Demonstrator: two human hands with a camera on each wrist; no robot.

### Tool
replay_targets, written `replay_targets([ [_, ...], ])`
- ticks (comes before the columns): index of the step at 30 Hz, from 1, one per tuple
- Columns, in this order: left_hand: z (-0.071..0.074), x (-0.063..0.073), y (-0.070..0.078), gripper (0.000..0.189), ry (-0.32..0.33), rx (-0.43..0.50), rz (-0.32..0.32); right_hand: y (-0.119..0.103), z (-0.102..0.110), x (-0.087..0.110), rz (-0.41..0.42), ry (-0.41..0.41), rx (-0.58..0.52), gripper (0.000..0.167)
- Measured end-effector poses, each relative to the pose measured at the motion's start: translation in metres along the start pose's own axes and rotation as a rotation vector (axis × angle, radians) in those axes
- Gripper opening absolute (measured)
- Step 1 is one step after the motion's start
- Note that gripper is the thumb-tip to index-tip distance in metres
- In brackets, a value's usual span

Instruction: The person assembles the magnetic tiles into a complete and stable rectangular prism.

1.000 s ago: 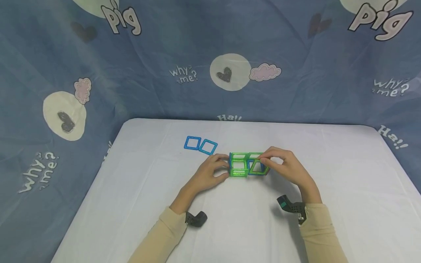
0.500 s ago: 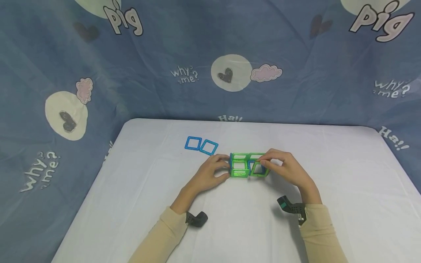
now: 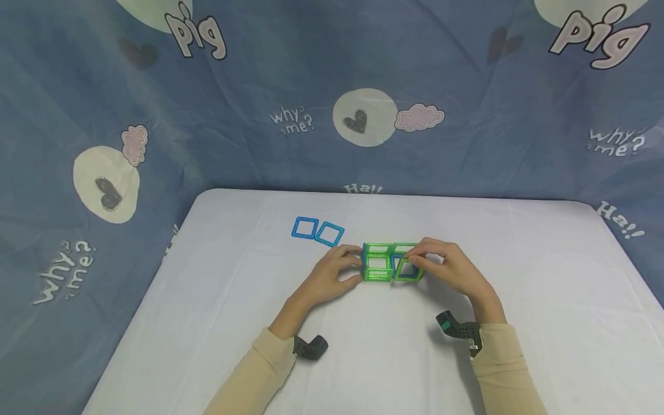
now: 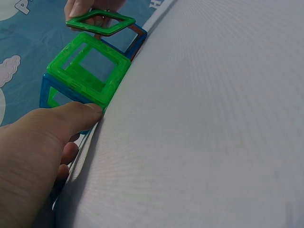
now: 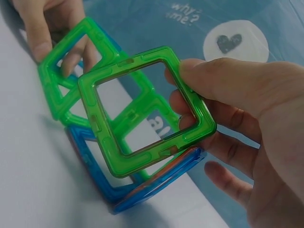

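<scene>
Lying on the table is a small structure of green and blue magnetic tiles (image 3: pixel 377 268), its left part a closed green-and-blue box. My left hand (image 3: pixel 328 278) holds that left end, with the thumb (image 4: pixel 78 116) against the near lower corner in the left wrist view. The right hand (image 3: pixel 452 270) pinches a loose green square magnetic tile (image 5: pixel 96 123) between thumb and fingers. This tile is tilted in front of the right part, where blue tiles (image 5: pixel 92 164) stand in the right wrist view. Whether the green tile touches them I cannot tell.
Two blue square tiles (image 3: pixel 303 236) lie flat on the white tabletop (image 3: pixel 249 259), behind the left hand and corner to corner. A blue printed cloth (image 3: pixel 249 144) hangs behind the table's far edge. Both wrists wear dark camera mounts (image 3: pixel 311 348).
The right hand has lowered the green tile slightly and shifted it a little toward the front of the structure's right part. My left hand stays at the left end.
</scene>
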State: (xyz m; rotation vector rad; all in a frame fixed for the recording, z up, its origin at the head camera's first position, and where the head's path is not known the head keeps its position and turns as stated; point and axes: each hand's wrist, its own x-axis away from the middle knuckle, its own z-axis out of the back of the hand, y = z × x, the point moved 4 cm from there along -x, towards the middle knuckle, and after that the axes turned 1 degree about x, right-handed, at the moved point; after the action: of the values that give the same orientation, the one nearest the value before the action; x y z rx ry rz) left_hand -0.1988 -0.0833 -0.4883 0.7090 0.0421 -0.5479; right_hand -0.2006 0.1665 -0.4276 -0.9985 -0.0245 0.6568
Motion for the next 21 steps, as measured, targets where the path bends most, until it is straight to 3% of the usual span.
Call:
replay_targets([
  [8, 0.001, -0.001, 0.001, 0.02, -0.006, 0.008, 0.005, -0.001, -0.001, -0.002, 0.014, 0.001, 0.021, 0.016],
  [15, 0.001, -0.001, 0.002, 0.02, -0.002, 0.018, -0.002, -0.004, -0.005, -0.004, 0.015, 0.0, 0.108, 0.018],
  [21, 0.001, 0.0, 0.001, 0.02, -0.005, 0.02, 0.005, -0.026, -0.005, -0.004, -0.013, -0.017, 0.129, 0.015],
])
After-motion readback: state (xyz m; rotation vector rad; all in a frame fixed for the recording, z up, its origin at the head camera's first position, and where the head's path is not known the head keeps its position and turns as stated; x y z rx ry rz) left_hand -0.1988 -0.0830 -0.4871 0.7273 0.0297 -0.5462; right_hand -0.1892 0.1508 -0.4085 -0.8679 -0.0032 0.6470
